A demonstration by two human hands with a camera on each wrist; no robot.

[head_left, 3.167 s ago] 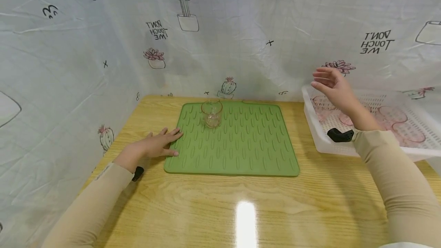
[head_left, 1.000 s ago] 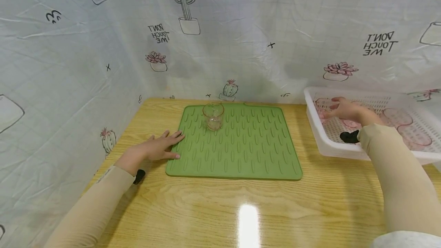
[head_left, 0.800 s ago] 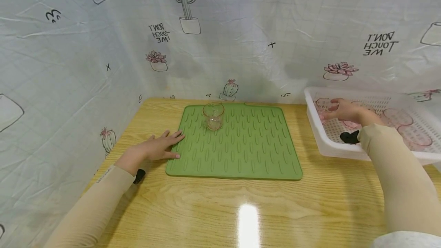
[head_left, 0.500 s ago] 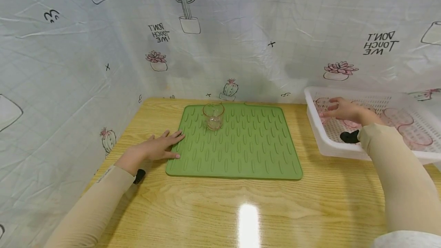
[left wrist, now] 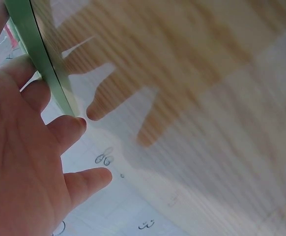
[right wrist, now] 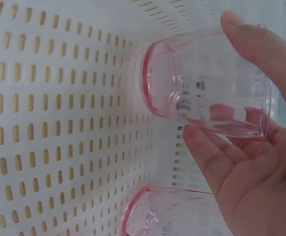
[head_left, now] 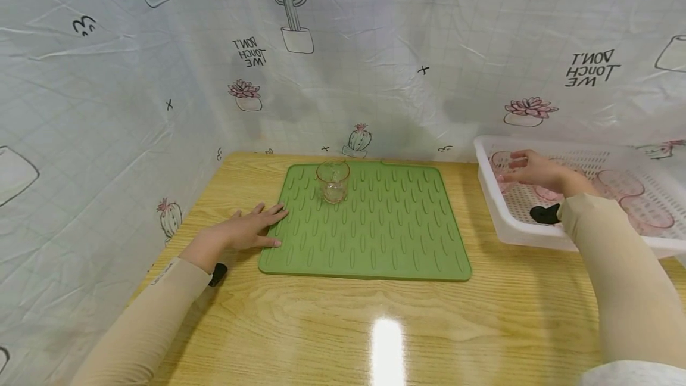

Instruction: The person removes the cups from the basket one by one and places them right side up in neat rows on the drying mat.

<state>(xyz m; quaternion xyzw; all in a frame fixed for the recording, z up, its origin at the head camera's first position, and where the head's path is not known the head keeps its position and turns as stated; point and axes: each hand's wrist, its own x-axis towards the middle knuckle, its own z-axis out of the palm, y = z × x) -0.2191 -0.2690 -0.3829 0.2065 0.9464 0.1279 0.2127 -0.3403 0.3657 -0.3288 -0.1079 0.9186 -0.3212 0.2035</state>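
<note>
My left hand point(head_left: 241, 232) lies with spread fingers at the left edge of the green ridged mat point(head_left: 375, 231). In the left wrist view its fingertips meet the mat's edge point(left wrist: 40, 59). A clear drinking glass point(head_left: 333, 183) with a pinkish rim stands on the mat's back left part. My right hand point(head_left: 538, 171) reaches into the white plastic basket point(head_left: 495, 213). Seen from the right wrist, thumb and fingers grip the sides of a clear glass point(right wrist: 207, 81), its pink-edged end toward the perforated basket floor. Another glass point(right wrist: 177, 214) sits close below it in that view.
Several more pink-tinted glasses point(head_left: 645, 212) occupy the basket's right side. Wooden table point(head_left: 321, 320) extends in front of the mat. A patterned plastic sheet point(head_left: 402, 34) hangs behind and to the left, close to the basket's back.
From above the basket 3.2 seconds ago, my right hand has come down into it and round a glass. Over the last second it has barely moved. My left hand stays on the mat's edge.
</note>
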